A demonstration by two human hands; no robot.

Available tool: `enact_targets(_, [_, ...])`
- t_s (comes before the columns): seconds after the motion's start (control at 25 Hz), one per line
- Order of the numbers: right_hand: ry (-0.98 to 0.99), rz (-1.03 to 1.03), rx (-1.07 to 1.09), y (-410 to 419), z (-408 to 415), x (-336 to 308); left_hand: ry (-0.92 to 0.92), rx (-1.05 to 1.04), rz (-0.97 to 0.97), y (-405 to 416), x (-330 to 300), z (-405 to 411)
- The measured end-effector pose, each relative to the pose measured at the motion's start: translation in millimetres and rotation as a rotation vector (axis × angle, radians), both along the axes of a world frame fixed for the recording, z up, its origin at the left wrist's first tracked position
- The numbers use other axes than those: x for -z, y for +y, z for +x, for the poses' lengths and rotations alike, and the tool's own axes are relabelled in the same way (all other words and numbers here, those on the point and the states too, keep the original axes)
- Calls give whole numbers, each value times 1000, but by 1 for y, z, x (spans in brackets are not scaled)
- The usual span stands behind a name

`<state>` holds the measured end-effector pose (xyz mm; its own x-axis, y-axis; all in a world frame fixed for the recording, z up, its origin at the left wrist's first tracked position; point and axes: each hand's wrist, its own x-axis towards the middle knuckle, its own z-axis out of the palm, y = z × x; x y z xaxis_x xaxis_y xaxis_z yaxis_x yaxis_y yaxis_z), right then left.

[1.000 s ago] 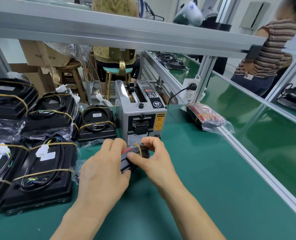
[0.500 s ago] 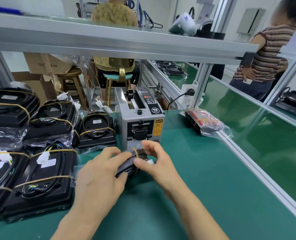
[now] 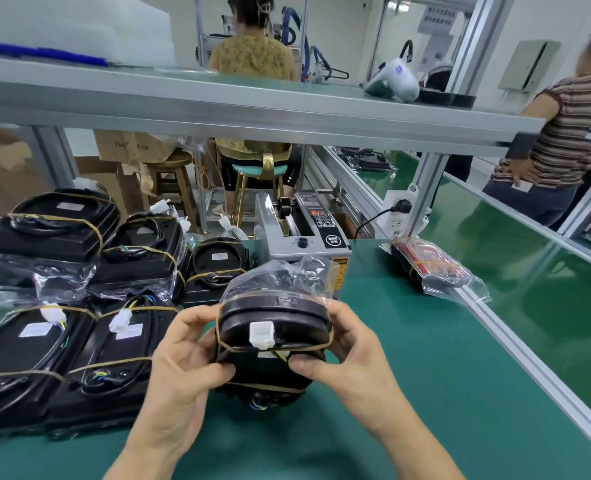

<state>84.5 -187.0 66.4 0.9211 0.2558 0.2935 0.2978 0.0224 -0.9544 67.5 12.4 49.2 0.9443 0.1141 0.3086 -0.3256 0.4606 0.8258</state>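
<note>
While it is held over the tabletop [image 3: 425, 393], just before the tape dispenser [image 3: 304, 240]: one black banded unit [image 3: 276, 323], white connector [image 3: 262, 335] facing the camera.

- **Grip:** Left hand [image 3: 183, 368] and right hand [image 3: 349, 355] grip its sides, fingers [image 3: 191, 318] curled round, thumbs pinching the lower edge.
- **Progress:** Clear bag [image 3: 280, 275] covers the far part only. Bagging judged part-done, with sealing left.
- **Hidden:** The far fingertips, and whether the unit's base touches the tabletop.

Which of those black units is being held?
The round one between the left hand and right hand, white plug facing us; the others lie at left.
</note>
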Motion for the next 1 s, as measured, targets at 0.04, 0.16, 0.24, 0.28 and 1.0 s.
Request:
enact_targets(0.04, [0,15,0,0,-1,0,-5,20,4,1,-1,0])
enact_targets(0.16, [30,65,-43,2,-1,-1,-10,87,68,9,-1,-3])
enact_targets(0.24, [71,136,-158,3,0,-3,-11,234,165,17,-3,-3])
enact_targets(0.28, [95,178,-219,4,1,-4,-20,376,204,21,-5,-3])
enact_targets(1.0, [639,81,-112,206,69,-20,492,-483,300,148,-45,-8])
